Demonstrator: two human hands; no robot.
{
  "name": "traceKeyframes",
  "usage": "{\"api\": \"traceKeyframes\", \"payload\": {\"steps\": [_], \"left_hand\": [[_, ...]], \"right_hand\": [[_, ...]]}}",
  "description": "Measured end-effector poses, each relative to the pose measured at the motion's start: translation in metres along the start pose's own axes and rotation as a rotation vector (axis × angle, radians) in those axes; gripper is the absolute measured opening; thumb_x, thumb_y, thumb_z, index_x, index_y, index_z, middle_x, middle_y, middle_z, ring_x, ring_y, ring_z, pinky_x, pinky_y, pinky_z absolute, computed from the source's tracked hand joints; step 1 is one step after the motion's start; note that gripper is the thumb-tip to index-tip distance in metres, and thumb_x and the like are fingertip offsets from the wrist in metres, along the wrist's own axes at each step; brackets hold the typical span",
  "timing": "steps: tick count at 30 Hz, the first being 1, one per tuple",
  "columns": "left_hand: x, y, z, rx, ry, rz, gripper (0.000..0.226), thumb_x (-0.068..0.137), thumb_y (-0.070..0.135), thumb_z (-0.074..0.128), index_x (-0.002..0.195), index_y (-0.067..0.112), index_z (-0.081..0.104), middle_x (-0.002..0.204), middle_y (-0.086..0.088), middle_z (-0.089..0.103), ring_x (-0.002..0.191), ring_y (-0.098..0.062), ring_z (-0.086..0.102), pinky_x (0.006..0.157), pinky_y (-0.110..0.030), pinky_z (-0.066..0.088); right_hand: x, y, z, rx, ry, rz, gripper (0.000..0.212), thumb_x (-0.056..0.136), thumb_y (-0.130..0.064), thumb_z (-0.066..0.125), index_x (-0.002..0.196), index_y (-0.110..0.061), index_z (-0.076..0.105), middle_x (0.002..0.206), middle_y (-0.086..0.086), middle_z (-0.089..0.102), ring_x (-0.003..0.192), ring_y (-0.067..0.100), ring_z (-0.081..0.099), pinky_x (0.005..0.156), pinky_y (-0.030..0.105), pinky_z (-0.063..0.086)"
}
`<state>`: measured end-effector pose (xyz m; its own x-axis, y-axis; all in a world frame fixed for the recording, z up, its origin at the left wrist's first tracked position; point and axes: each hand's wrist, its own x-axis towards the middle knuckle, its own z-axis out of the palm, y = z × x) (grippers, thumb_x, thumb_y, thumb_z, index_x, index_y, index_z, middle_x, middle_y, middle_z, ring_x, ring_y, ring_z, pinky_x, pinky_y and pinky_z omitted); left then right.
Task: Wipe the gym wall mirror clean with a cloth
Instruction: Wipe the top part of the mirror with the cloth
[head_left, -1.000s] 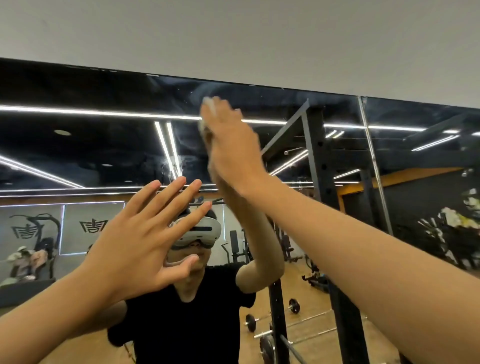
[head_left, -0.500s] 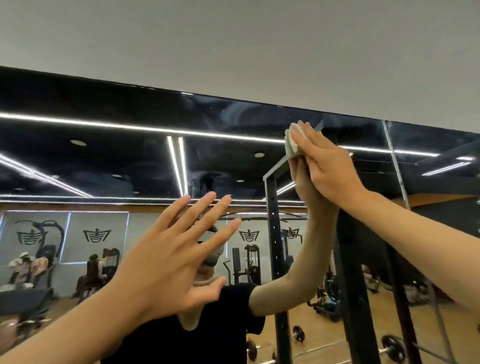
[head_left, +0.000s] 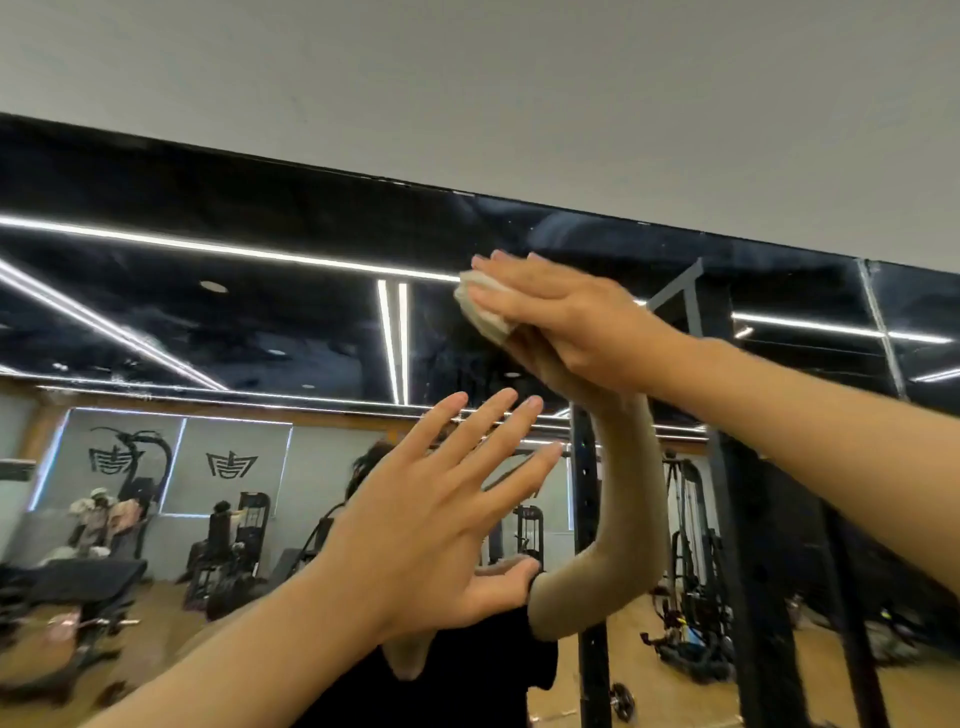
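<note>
Overhead, a pale wall (head_left: 519, 78) filled the top of the view, and below it the wall mirror (head_left: 260, 312) ran the full width, its upper edge slanting down to the right. The glass reflected a dark ceiling with bright strip lights, a black rack upright, gym machines and a wooden floor, along with the person in a black shirt. The left hand (head_left: 426, 525) was raised before the lower middle of the mirror, flat and wide open, fingers spread and holding nothing; whether the palm touched the glass could not be told. The right hand (head_left: 566, 317) was higher, near the mirror's top edge, fingers laid flat and together over a small folded whitish cloth (head_left: 480, 309), pressing it against the glass. Only the cloth's left edge showed past the fingertips.
</note>
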<state>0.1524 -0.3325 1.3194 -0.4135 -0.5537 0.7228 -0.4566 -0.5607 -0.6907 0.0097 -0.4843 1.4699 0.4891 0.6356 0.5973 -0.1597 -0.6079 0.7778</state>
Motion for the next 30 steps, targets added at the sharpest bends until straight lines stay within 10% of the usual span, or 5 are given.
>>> {"api": "traceKeyframes", "payload": {"steps": [10,30], "left_hand": [[-0.003,-0.005,0.002,-0.023,-0.020,-0.008,0.084,0.097,0.074,0.038,0.165,0.025,0.036,0.174,-0.013,0.023,0.162,-0.031,0.020,0.128,-0.051,0.012],[-0.004,-0.006,-0.004,-0.032,-0.040,0.014,0.087,0.093,0.065,0.048,0.167,0.021,0.031,0.175,-0.013,0.020,0.161,-0.032,0.022,0.125,-0.057,0.022]], "right_hand": [[0.092,0.001,0.002,0.144,0.134,0.405,0.062,0.104,0.000,0.043,0.162,-0.014,0.031,0.171,0.008,0.022,0.158,0.027,0.019,0.129,0.036,0.005],[-0.105,0.103,-0.020,-0.071,0.068,0.606,0.058,0.110,-0.011,0.038,0.164,-0.026,0.026,0.172,0.001,0.018,0.159,0.026,0.015,0.130,0.041,0.012]]}}
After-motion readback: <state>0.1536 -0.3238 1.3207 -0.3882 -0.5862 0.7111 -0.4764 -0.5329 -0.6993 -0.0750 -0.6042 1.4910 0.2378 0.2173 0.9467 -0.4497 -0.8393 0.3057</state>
